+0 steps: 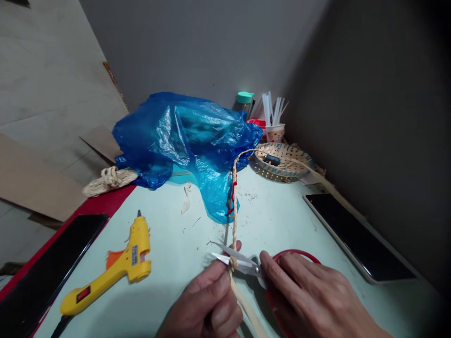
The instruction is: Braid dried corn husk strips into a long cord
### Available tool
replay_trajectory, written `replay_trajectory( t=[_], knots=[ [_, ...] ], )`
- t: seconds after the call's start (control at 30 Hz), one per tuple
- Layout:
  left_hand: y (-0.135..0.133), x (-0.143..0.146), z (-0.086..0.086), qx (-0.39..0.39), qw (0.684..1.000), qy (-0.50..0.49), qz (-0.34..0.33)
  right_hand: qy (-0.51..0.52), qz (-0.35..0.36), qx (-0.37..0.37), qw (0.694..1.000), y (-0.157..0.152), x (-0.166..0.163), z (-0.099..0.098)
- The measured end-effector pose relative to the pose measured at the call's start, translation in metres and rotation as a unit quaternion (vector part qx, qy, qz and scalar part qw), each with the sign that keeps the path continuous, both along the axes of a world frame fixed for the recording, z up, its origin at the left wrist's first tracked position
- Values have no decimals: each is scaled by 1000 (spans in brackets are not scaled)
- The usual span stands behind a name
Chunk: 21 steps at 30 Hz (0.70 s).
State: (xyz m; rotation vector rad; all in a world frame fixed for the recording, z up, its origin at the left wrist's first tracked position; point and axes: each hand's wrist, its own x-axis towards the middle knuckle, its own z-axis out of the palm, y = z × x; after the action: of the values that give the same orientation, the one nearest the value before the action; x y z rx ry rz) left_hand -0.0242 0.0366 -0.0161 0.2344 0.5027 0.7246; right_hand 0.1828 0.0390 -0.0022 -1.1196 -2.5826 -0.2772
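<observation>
Dark slab (59,263): lies along the left edge of the surface (169,225); a nudge could push it off.
Yellow glue gun (141,249): on its side, inside the left edge, nozzle towards the far edge; whether it is hot cannot be told, but a hot tip could burn a straying hand.
Blue plastic bag (183,136): heaped towards the far edge, its loose tail beside the cord, where it could snag.
Left hand (211,300): near the near edge, finger and thumb pinching the braided cord (235,220) around its knot; a loose pinch could let the strands slip.
Scissors (257,270): blades slightly parted across the cord at the knot; closing them carelessly could sever the braid or nick a left fingertip just beyond.
Woven basket (282,176): towards the far right corner; a hard tug could drag it if the cord is caught there.
Right hand (313,286): near the near edge, fingers curled around the red handles; a twist could misdirect the blades.
</observation>
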Motion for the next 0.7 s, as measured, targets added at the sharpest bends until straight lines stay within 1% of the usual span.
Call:
replay_trajectory(
  t=[0.17,0.27,0.37,0.5,0.57,0.7],
  knots=[
    [1,-1,1,-7,1000,5,-5,24,6,-5,1000,0,1,-2],
    [0,0,4,-18,1000,-1,0,5,1,3,1000,-1,3,-3],
    [-2,1,7,-28,1000,-1,12,-15,-17,-3,1000,1,2,-4],
    [-5,2,7,-35,998,-10,42,8,-54,18,998,7,-6,-7],
    [-6,2,6,-45,998,-11,45,11,-50,20,999,10,-9,-9],
    [-7,0,6,-53,997,-7,48,21,-17,22,999,10,-8,-13]
  ],
)
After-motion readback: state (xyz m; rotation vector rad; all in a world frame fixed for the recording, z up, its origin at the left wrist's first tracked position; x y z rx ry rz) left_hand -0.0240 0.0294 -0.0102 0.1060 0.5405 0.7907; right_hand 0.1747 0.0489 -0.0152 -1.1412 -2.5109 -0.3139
